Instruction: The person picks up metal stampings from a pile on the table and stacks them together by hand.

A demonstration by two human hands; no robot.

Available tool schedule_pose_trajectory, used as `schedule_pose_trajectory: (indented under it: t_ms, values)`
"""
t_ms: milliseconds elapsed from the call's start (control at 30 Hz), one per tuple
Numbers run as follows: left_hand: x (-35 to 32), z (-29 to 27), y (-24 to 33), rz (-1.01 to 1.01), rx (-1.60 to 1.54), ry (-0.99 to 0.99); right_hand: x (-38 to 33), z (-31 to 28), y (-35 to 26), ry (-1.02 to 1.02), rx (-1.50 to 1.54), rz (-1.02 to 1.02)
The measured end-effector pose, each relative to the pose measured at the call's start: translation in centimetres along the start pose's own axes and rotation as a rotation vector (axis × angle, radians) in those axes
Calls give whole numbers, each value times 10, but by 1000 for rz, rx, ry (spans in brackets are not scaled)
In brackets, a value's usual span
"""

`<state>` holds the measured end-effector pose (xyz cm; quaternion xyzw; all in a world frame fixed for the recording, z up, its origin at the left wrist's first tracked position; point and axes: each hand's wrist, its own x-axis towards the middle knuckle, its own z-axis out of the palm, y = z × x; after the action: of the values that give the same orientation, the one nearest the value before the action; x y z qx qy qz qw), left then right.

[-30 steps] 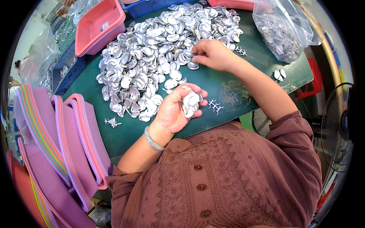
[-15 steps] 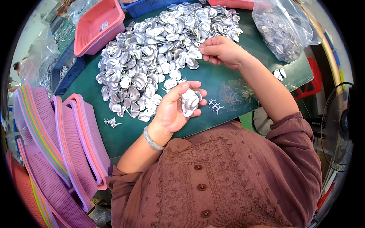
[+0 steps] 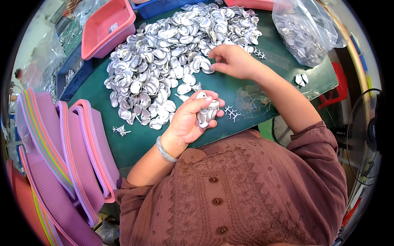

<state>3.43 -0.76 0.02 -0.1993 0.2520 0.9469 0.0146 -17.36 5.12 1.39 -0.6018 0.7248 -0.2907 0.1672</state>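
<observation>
Head view: looking down on a green table [image 3: 230,88], heaped with a broad pile [image 3: 158,61] of silvery, petal-shaped metal pieces. In left hand [image 3: 184,119], palm turned up: a small stack [image 3: 207,117] of the same pieces, held snugly, with thumb laid along the top and fingers [image 3: 221,102] curled round the far side. At right hand [image 3: 236,63], by the near right edge of the pile: a clear gap between thumb and index. Cannot tell whether touching the nearest pieces, nor how the remaining fingers are bent, being hidden beneath. Just beside left fingertips: a spiky branched bit [image 3: 232,114]. Farther right: loose pieces [image 3: 299,80], near a clear plastic bag [image 3: 301,43].
</observation>
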Motion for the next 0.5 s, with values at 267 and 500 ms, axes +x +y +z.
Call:
schedule_pose_trajectory:
  t_ms: [267,500]
  values:
    - [-2,2,3,-5,37,61,6,12,1,-1,-188,-33]
    - [-2,3,4,-12,51,74,5,12,14,3,-84,-10]
